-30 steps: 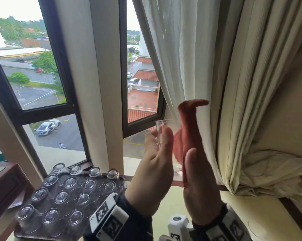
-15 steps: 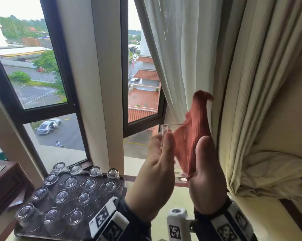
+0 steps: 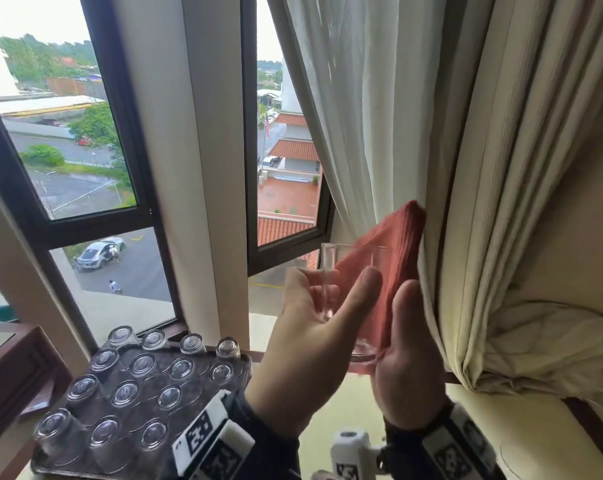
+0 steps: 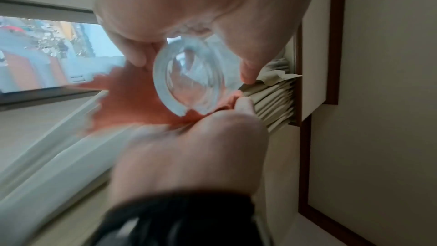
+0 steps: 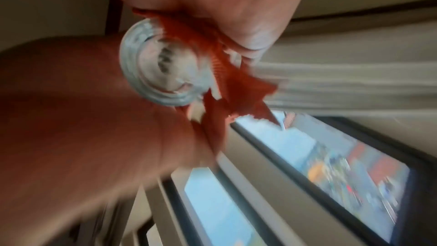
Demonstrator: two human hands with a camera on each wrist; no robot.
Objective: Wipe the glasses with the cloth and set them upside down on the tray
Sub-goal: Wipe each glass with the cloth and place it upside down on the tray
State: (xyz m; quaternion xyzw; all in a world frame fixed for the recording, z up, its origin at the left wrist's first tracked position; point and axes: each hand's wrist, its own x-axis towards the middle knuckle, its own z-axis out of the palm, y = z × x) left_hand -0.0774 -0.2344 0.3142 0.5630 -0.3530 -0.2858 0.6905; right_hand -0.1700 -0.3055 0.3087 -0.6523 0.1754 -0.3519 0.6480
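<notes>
My left hand [image 3: 341, 285] grips a clear glass [image 3: 328, 268] upright in front of the window, thumb across its near side. A red cloth [image 3: 393, 247] lies against the glass's right side, held there by my right hand [image 3: 404, 323], whose fingers are hidden behind the cloth. Seen from the left wrist, the glass's thick base [image 4: 189, 79] faces the camera with the cloth [image 4: 132, 100] beside it. The right wrist view is blurred but shows the base [image 5: 163, 74] and the bunched cloth [image 5: 231, 85]. Several glasses [image 3: 125, 393] stand upside down on the dark tray [image 3: 198, 382] at lower left.
Cream curtains [image 3: 501, 202] hang close to the right of my hands, bunched on the sill [image 3: 522, 441]. The dark-framed window [image 3: 286, 247] is straight ahead. A brown wooden piece of furniture [image 3: 12, 368] borders the tray on the left.
The cloth's raised corner has dropped and swung right, and it now lies flatter against the glass. Both hands sit slightly lower, and my left thumb has moved across the glass.
</notes>
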